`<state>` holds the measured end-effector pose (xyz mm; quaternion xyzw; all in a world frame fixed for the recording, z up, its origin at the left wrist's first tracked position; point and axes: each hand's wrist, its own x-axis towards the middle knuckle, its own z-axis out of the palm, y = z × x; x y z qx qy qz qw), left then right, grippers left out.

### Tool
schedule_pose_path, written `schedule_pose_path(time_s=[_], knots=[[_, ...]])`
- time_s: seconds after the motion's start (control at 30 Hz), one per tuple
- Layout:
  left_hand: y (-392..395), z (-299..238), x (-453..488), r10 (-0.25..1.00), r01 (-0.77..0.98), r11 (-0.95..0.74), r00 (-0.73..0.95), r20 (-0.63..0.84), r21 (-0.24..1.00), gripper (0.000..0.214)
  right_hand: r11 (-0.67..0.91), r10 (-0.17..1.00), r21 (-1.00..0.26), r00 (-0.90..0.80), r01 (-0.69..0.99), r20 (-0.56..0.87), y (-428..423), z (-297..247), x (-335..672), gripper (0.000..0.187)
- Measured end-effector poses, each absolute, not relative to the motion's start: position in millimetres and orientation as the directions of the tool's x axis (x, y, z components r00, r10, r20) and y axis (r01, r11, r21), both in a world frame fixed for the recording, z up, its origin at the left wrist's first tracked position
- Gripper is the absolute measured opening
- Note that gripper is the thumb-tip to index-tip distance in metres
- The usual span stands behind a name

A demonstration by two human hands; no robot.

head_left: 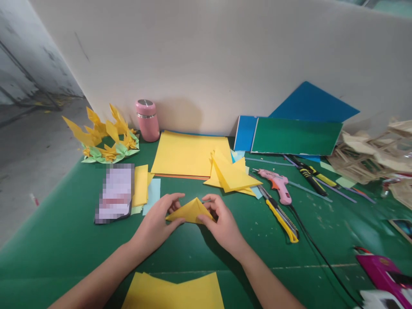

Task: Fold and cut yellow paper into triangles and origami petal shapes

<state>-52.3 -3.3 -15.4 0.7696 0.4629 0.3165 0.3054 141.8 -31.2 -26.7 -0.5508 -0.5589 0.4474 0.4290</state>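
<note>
Between both hands is a small folded sheet of yellow paper (190, 211), shaped like a low triangle with its peak pointing away from me. My left hand (163, 215) pinches its left corner, thumb along the near edge. At the right corner my right hand (219, 215) grips the paper, thumb on top and fingers curled behind. Just beyond, to the right, lie several folded yellow paper pieces (233, 171) in a pile. A larger yellow sheet (175, 294) is at the table's near side, partly cut off by the view.
A pink glue gun (278, 185), a yellow utility knife (280, 219) and pliers (310, 176) lie right on the green table (64, 257). Left are a phone (115, 193) and paper crown (109, 137). A pink flask (148, 122) and yellow sheets (186, 152) sit at the back.
</note>
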Motion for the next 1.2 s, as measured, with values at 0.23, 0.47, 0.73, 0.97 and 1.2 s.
schedule_pose_path(time_s=[0.23,0.47,0.73,0.97,1.2], knots=[[0.7,-6.7,-50.5,0.969,0.260,0.023,0.232,-0.086,0.965,0.029,-0.061,0.998,-0.998,-0.014,0.009,-0.061,-27.1,-24.6,147.9,0.023],[-0.1,2.1,-47.9,0.971,0.157,0.132,0.180,-0.160,0.979,0.039,-0.097,0.993,-0.995,-0.071,0.014,-0.098,-27.9,-22.8,151.2,0.028],[-1.6,7.4,-45.7,0.973,0.103,0.183,0.124,-0.195,0.978,0.041,-0.092,0.992,-0.996,-0.083,0.003,-0.092,-29.1,-23.6,150.2,0.027],[-1.6,9.9,-46.0,0.968,0.086,0.213,0.115,-0.222,0.973,0.041,-0.076,0.993,-0.996,-0.088,0.053,-0.081,-29.5,-25.1,150.6,0.024],[-2.9,8.1,-46.4,0.966,0.026,0.241,0.087,-0.243,0.970,0.037,-0.081,0.992,-0.994,-0.093,0.075,-0.088,-29.5,-25.9,151.5,0.021]])
